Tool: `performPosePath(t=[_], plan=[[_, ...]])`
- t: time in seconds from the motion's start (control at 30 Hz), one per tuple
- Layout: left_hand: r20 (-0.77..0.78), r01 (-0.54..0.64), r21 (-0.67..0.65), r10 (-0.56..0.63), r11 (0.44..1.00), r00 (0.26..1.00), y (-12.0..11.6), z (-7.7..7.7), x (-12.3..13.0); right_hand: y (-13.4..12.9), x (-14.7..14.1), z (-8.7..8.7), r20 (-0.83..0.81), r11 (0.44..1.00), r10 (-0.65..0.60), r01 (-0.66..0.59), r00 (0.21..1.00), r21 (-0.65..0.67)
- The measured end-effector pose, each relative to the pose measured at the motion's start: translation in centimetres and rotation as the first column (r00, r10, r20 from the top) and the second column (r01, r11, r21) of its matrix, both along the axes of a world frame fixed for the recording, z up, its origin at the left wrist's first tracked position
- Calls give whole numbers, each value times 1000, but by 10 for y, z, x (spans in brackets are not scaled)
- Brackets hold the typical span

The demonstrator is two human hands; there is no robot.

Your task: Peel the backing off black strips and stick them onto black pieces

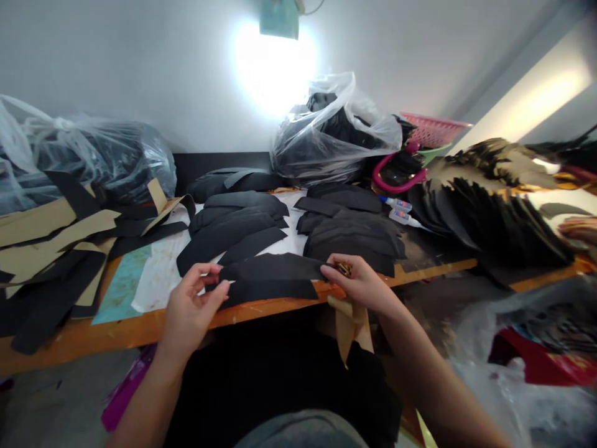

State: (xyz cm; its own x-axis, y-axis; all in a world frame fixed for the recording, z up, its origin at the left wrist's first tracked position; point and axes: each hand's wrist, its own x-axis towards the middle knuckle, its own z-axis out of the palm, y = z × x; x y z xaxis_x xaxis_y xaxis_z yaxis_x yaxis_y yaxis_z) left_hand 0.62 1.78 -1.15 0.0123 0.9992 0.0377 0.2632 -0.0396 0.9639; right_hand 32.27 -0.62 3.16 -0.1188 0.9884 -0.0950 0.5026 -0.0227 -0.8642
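Observation:
My left hand (196, 305) pinches the left end of a black adhesive-backed fabric strip (268, 280), held just above the table's front edge. My right hand (359, 283) grips its right end, with a small gold-coloured bit showing between the fingers. A peeled tan backing paper (349, 330) hangs down below my right hand. Stacks of similar black curved pieces (349, 239) lie on white paper just beyond the strip. Neither hand touches them.
The orange wooden table edge (153, 326) runs across the view. Tan-backed black strips (51, 261) lie at left, and a fanned black pile (485, 221) at right. Glue tubes (398, 211), plastic bags (331, 134) of black material and a pink basket (433, 129) stand behind.

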Motion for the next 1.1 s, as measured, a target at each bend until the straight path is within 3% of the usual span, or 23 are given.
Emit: performPosePath(t=[0.1,0.27,0.43,0.57,1.1], plan=[[-77,-128,3,128,992,989,0,-1,-13,1,-11,-1,-22,1000,2,-2,1000,0],[-250,-171,-48,154,984,956,0,-9,-15,0,-23,-17,90,1000,0,-2,996,22],[-382,-131,20,129,991,915,4,-22,-18,-3,-20,-35,160,999,-15,9,987,38],[-444,-114,65,131,991,886,5,-29,-20,-5,-21,-39,248,999,-14,6,969,32],[-556,-36,91,81,995,827,5,-17,-13,1,-24,-40,325,999,30,-14,945,-50]])
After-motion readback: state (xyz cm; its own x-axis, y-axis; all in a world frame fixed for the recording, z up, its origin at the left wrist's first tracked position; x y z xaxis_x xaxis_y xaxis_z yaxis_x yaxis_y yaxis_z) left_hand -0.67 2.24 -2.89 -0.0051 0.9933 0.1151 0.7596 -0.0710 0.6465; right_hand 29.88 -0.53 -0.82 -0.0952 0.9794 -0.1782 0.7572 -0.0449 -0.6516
